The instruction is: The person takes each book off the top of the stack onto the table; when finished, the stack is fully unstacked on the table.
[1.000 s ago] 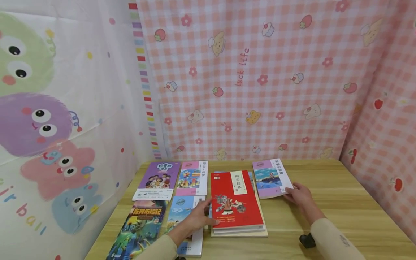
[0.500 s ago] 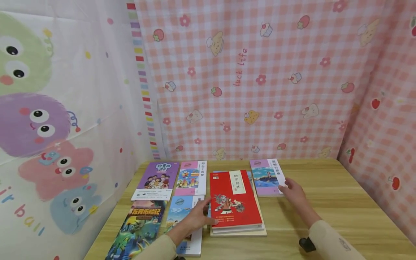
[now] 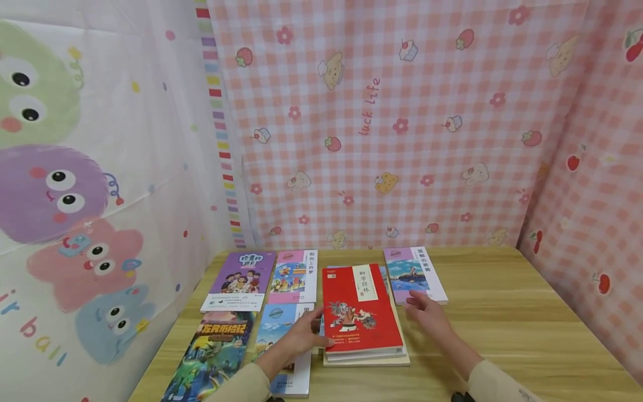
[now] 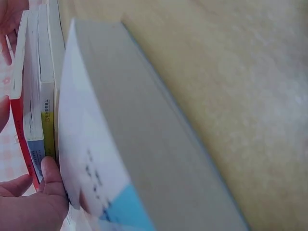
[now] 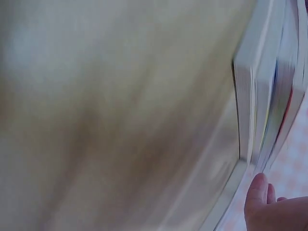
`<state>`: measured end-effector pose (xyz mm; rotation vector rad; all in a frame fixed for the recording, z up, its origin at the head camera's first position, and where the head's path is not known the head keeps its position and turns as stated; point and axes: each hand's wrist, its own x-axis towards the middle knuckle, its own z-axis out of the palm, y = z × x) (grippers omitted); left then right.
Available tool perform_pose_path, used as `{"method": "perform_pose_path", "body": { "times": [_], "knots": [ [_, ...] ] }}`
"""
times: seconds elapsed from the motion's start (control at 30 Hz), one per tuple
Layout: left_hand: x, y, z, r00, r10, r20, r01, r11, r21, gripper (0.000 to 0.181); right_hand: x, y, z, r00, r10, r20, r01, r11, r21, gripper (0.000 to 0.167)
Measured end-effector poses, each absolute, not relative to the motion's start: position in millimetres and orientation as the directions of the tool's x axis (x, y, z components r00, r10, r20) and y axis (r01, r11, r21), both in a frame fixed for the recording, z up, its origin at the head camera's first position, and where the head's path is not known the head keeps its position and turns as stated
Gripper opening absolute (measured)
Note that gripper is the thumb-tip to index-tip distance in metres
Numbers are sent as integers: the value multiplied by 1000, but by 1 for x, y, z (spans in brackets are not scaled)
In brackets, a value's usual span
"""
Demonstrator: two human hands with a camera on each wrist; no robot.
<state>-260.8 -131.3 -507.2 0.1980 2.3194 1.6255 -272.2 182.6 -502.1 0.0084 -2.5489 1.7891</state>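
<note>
In the head view a red book (image 3: 344,285) tops a stack of several books at the middle of the table. My left hand (image 3: 298,335) grips the stack's lower left side, thumb over the red cover. In the left wrist view fingertips (image 4: 53,175) touch the spines of the stacked books. My right hand (image 3: 427,315) is held just right of the stack, fingers loosely bent, holding nothing. Behind it lies a lilac book (image 3: 409,276) with a sea picture. The right wrist view has the right fingers (image 5: 257,187) near the stacked books' edges (image 5: 245,110).
Left of the stack lie a purple book (image 3: 246,273), a pink book (image 3: 288,285), a blue book (image 3: 273,324) and a green dinosaur comic book (image 3: 213,346). They rest on a wooden table (image 3: 522,335). Patterned curtains (image 3: 392,111) hang behind and beside it.
My right hand has let go of the lilac book, which now lies at the back, and has moved left towards the stack. My left hand has stayed on the stack.
</note>
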Motion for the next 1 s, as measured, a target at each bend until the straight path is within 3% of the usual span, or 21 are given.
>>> {"method": "perform_pose_path", "body": {
  "times": [0.43,1.0],
  "knots": [
    [-260,-139,-515,-928,326,-183,-88,285,955,81,-245,160,-512,-996,13,-89,89,227,-970,50],
    [-260,-141,-514,-925,323,-198,-93,312,945,81,-237,152,-511,-994,45,-103,111,271,-956,53]
  ]
}}
